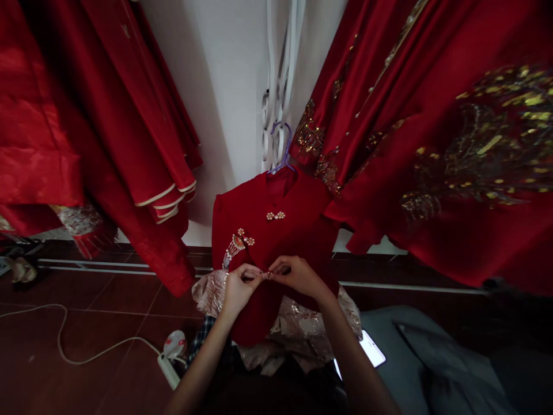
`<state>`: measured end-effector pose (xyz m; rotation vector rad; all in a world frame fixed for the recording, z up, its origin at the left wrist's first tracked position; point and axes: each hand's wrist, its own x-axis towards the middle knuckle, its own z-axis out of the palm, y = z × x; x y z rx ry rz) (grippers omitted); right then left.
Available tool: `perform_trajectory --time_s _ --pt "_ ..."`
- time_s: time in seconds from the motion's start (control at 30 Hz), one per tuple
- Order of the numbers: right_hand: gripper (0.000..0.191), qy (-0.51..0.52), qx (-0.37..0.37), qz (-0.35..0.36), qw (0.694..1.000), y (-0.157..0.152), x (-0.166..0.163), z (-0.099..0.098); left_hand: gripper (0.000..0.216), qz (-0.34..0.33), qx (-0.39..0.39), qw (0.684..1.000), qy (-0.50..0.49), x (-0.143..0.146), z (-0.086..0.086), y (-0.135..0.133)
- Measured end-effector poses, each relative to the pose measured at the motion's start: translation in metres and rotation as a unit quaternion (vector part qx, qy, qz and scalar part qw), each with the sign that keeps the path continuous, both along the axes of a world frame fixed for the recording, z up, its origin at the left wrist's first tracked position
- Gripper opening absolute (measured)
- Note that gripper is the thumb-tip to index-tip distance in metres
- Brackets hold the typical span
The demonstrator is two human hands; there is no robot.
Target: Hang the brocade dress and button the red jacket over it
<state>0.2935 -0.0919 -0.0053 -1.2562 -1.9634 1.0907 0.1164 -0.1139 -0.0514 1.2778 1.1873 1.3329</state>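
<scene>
Surface/rm: floor (112,374) = dk reddish-brown tile w/ pale joints. Wall (233,52) pale, part in shadow; light dim overall. Red garments hang both sides: L group (116,115) w/ some pale-piped hems, R group (415,202) w/ gold sequin work. White strips w/ loops (279,75) hang vert. btwn them. Low white rail (410,288) runs near floor. Pr. of shoes (21,270) far L.

Red top (298,242): ctr, on purple hanger (285,155), front facing person, lower part over shiny pink fabric (302,323). Beaded clasp (275,216) nr neck; beaded ornament (235,248) on chest.

L hand (242,282): fingertips pinched on small fastener (268,276) at front of top. R hand (300,276): same fastener, thumb + fingers pinched, tips almost meeting L's. Fine detail hidden.

Floor L: white pwr strip (168,372) w/ cord (93,361), clear round item w/ red marks (174,344) beside. R: lit phone (372,349) on grey seat (401,328).
</scene>
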Motion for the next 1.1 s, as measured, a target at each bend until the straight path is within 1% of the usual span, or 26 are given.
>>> perform_trajectory --time_s 0.07,0.17,0.23,0.3,0.4,0.5,0.57,0.8,1.1 --pt "0.02 0.013 -0.021 0.015 1.0 -0.001 0.002 0.004 0.036 0.001 -0.021 0.997 -0.071 -0.001 0.008 0.007" --pt "0.019 0.025 -0.062 0.05 0.997 -0.003 0.007 0.013 0.042 0.041 -0.049 0.986 -0.155 -0.002 0.02 0.021" --pt "0.019 0.032 -0.082 0.078 0.993 -0.006 0.01 0.019 0.043 0.056 -0.057 0.976 -0.201 -0.002 0.026 0.031" --pt "0.018 0.041 -0.089 0.094 0.991 -0.008 0.013 0.025 0.041 0.052 -0.066 0.966 -0.244 -0.002 0.031 0.039" --pt "0.017 0.044 -0.088 0.086 0.991 -0.01 0.014 0.029 0.035 0.03 -0.082 0.953 -0.292 -0.003 0.036 0.045" --pt "0.017 0.037 -0.095 0.087 0.991 -0.009 0.013 0.028 0.031 0.002 -0.097 0.948 -0.303 -0.006 0.037 0.046" --pt "0.018 0.036 -0.096 0.092 0.99 -0.009 0.013 0.026 0.029 -0.003 -0.104 0.95 -0.294 -0.007 0.038 0.045" --pt "0.019 0.043 -0.089 0.098 0.99 -0.008 0.014 0.022 0.028 0.04 -0.111 0.946 -0.301 -0.004 0.039 0.045" --pt "0.017 0.046 -0.091 0.092 0.991 -0.01 0.012 0.027 0.028 0.072 -0.152 0.94 -0.298 -0.002 0.044 0.05"
